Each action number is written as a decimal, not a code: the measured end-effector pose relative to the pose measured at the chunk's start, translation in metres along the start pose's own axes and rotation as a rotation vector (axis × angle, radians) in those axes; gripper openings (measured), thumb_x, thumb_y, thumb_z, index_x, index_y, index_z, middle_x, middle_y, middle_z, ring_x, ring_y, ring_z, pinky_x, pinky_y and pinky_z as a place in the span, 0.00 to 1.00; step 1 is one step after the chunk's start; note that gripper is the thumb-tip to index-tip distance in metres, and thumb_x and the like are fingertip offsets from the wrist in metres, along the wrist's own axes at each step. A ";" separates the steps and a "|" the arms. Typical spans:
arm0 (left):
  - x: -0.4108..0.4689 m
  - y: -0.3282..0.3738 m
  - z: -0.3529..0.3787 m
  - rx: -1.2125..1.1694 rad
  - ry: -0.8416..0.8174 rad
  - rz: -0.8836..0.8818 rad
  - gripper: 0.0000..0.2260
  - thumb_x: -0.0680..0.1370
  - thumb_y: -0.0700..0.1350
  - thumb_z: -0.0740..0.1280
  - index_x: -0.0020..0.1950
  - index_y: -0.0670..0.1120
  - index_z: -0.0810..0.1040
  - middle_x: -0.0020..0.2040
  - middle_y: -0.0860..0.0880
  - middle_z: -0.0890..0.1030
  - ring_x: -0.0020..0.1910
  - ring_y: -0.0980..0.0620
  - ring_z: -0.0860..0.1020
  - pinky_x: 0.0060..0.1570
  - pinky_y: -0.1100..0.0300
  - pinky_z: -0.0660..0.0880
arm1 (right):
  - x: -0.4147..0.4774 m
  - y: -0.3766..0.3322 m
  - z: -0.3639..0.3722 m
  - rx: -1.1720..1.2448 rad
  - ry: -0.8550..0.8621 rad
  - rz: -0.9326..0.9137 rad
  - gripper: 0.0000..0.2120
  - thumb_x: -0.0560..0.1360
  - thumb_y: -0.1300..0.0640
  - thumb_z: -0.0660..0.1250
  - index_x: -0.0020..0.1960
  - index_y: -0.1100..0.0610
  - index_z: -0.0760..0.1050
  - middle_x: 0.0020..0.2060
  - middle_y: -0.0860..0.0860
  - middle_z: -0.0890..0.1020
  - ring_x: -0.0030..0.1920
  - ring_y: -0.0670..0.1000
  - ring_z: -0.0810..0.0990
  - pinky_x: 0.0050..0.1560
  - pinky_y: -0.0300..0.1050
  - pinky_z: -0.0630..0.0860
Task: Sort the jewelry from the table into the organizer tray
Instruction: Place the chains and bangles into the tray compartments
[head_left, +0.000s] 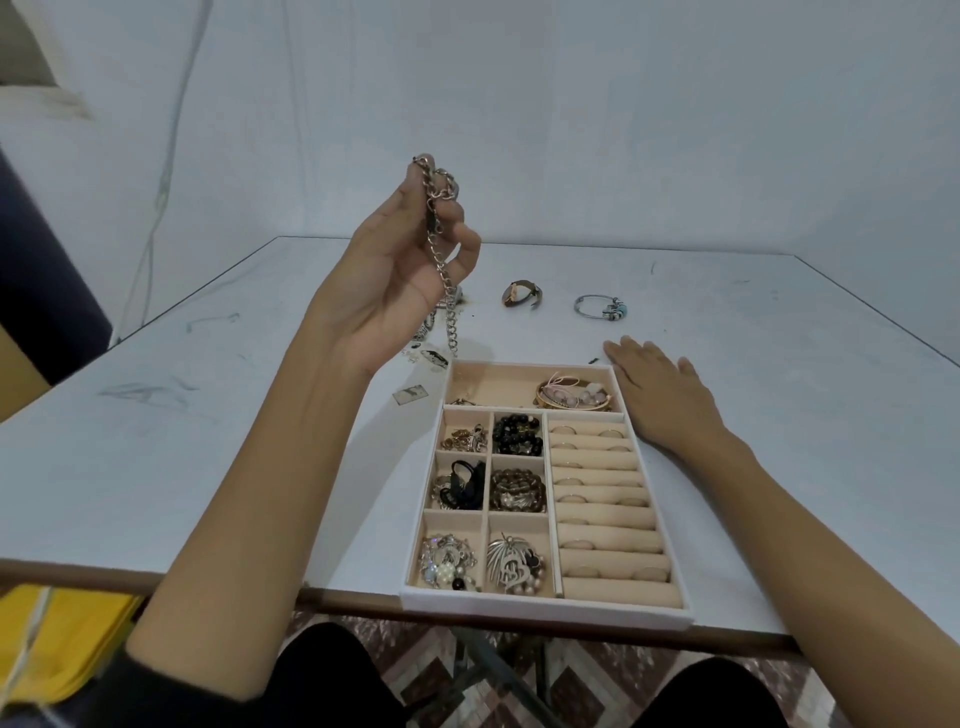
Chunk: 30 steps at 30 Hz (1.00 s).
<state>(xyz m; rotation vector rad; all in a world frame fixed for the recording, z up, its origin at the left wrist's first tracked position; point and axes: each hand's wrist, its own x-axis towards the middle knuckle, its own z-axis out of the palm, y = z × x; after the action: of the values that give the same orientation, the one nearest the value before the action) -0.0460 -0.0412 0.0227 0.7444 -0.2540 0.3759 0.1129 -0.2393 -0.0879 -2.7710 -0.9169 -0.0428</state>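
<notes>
- The left grip (395, 280), raised palm-in above the tabletop (208, 441), has its curled fingers clamped on the upper end of a silver chain (451, 325), letting the length hang straight and free of tangles.
- The chain's loose end dangles over the tabletop just past the far left corner of the organizer tray (545, 610), probably bound for the long compartment (483, 384), whose left half is nearly bare.
- The right grip (660, 389) lies flat with its fingers spread and nothing in it, just beside the tray's far right corner, apparently to steady the tray.
- Beads and pendants fill the small compartments, and rings sit in the ring rolls (602, 499).
- Unsorted beyond the tray are a watch (522, 296), a charm bangle (600, 305) and small pieces (428, 332) partly hidden behind the left wrist.
</notes>
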 end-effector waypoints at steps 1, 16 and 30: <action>-0.001 0.000 0.002 -0.011 -0.007 -0.005 0.09 0.83 0.43 0.58 0.48 0.45 0.76 0.42 0.50 0.76 0.37 0.56 0.76 0.42 0.61 0.75 | 0.000 0.000 0.000 0.012 0.003 0.004 0.23 0.84 0.51 0.43 0.78 0.50 0.52 0.78 0.50 0.53 0.78 0.51 0.50 0.76 0.55 0.45; -0.020 -0.021 -0.014 0.106 0.080 -0.064 0.06 0.79 0.42 0.60 0.48 0.44 0.76 0.41 0.50 0.77 0.37 0.57 0.76 0.42 0.61 0.78 | -0.001 -0.001 -0.002 0.060 0.012 0.004 0.23 0.84 0.50 0.44 0.78 0.50 0.54 0.78 0.49 0.54 0.78 0.51 0.50 0.76 0.55 0.45; -0.051 -0.033 -0.029 0.828 0.165 -0.097 0.05 0.77 0.43 0.64 0.51 0.45 0.76 0.38 0.54 0.81 0.40 0.57 0.79 0.53 0.62 0.76 | -0.001 -0.001 -0.003 0.070 0.017 0.009 0.22 0.84 0.50 0.45 0.77 0.50 0.55 0.78 0.49 0.55 0.77 0.51 0.51 0.76 0.55 0.46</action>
<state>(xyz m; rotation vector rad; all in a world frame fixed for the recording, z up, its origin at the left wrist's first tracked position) -0.0754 -0.0556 -0.0359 1.5234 0.1125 0.4485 0.1122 -0.2398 -0.0852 -2.7061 -0.8848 -0.0320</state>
